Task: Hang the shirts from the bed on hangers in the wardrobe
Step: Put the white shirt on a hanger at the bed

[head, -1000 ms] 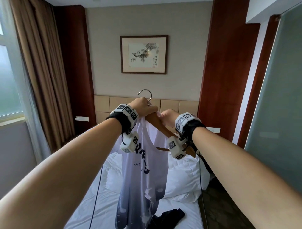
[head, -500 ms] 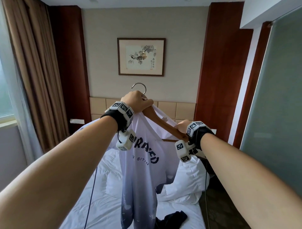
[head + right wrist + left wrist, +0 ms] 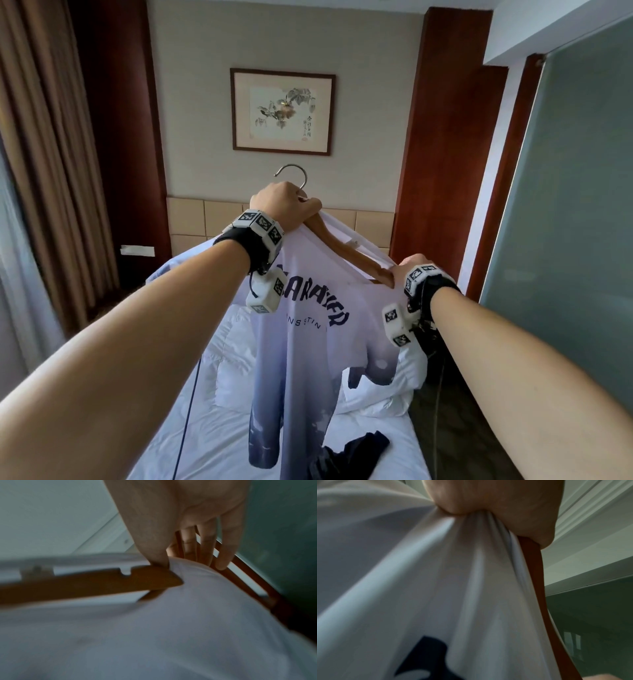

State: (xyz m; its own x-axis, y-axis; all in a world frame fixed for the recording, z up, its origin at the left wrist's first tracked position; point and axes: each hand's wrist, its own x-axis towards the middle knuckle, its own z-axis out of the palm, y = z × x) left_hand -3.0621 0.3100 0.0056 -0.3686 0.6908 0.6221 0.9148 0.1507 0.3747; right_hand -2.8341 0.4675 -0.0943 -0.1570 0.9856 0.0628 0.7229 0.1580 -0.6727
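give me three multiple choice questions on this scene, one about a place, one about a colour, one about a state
1. Where does the dark garment lie?
A. on the bed
B. on the hanger
C. on the floor

2. What colour is the hanger's body?
A. white
B. brown wood
C. black

3. How far on the hanger is the white shirt?
A. fully on
B. lying flat on the bed
C. the right end still bare

Answers:
1. A, it rests on the white sheet of the bed.
2. B, the wood shows between the hands.
3. C, the right wrist view shows the bare wooden tip beside cloth pinched by the right hand, while the left hand grips the top.
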